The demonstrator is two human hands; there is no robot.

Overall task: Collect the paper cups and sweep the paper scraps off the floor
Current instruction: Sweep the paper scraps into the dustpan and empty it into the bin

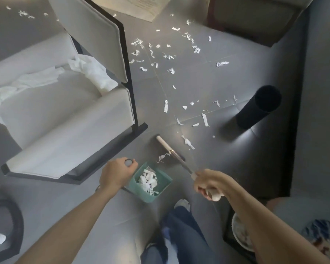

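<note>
Left: white armchair (pixel 61 111) with black frame; crumpled white plastic or tissue (pixel 88 71) lies on its seat. No paper cups visible anywhere in view, so cup collection cannot be judged from here.

Left hand (pixel 116 176): fingers curled tight round the top of a handle, a dark round cap showing at the thumb. Judged to be the dustpan handle, since the teal dustpan (pixel 151 182) sits directly below it on the floor, mouth facing away from the person. Pan already holds a heap of white scraps.

Centre: broom (pixel 170 149), pale head down on the tile just ahead of the pan, one curled scrap (pixel 163 156) lying between head and pan. Right hand (pixel 210 186): fingers wrapped closed round the pale grip at the shaft's upper end.

Progress: sweeping partly done. The tiles nearest the person look clear, but many paper scraps (pixel 168 56) remain scattered ahead, densest toward the far centre, with more strips near the broom and a few at far left behind the chair. Estimate under half collected.

Right: black cylinder (pixel 259 107) upright on the floor, probably a bin. Floor (pixel 208 82) is grey tile, smooth, faint sheen. Dim room; second chair (pixel 255 16) at top right; patterned dish (pixel 240 233) at lower right.
</note>
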